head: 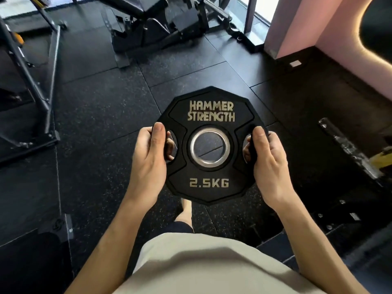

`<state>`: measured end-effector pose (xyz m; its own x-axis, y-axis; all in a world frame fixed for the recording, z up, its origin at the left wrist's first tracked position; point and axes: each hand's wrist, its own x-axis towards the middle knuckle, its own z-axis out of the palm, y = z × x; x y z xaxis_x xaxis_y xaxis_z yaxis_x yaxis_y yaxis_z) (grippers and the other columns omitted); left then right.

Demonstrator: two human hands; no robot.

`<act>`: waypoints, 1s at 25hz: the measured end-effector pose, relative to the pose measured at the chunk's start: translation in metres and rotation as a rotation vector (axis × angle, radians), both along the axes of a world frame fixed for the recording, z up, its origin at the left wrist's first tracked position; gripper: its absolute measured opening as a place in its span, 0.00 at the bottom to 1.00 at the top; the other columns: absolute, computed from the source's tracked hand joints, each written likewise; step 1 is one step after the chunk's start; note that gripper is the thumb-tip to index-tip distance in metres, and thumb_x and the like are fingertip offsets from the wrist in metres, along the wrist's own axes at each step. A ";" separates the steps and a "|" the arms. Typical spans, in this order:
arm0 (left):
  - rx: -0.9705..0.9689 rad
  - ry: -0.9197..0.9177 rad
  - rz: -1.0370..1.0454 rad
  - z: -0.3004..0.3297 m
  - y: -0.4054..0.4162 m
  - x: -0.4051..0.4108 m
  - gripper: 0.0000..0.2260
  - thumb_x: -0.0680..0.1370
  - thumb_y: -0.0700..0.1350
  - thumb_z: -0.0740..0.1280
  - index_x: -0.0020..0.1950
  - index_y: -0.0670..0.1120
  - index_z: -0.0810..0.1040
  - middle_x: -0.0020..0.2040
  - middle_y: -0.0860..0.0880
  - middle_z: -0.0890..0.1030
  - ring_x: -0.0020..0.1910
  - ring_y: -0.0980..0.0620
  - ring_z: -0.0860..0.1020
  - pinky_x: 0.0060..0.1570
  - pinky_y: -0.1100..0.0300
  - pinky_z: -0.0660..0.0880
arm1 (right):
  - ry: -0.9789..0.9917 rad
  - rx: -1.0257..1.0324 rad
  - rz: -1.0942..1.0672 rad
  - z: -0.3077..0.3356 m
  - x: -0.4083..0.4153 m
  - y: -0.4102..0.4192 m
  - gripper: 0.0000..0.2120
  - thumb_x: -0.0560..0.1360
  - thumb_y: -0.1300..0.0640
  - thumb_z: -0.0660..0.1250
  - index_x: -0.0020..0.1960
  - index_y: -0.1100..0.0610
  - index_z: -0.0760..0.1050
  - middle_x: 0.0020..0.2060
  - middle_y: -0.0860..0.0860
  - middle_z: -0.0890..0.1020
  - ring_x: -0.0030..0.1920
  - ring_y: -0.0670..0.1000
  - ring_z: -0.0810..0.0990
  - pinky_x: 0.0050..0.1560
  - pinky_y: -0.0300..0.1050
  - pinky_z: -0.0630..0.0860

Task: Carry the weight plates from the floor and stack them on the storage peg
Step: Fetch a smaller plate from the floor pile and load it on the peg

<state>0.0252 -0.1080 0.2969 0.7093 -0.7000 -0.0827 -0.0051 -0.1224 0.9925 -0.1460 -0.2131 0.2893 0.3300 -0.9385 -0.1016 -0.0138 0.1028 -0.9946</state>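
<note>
Both hands grip one black plate [209,145], held off the floor [101,128] in front of the person's body, face up toward the camera. The left hand [149,158] wraps the plate's left edge: its thumb lies on the top face and its fingers [170,148] curl under and show through the left grip slot. The right hand [268,160] does the same on the right edge, thumb on top and fingertips [247,150] showing through the right slot. The plate reads "HAMMER STRENGTH" on its far part and "2.5KG" on its near part, with a metal ring [210,147] round the centre hole. Far left stands a dark frame [31,81]; a bench [146,22] stands farther off. A pink wall [301,24] rises far right.
</note>
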 end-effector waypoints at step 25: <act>-0.037 -0.030 -0.605 0.009 -0.732 0.122 0.17 0.79 0.62 0.58 0.46 0.48 0.71 0.37 0.53 0.74 0.35 0.57 0.73 0.36 0.61 0.72 | 0.043 0.028 -0.599 0.005 0.088 -0.614 0.14 0.81 0.44 0.58 0.43 0.52 0.71 0.29 0.44 0.75 0.33 0.42 0.73 0.37 0.38 0.71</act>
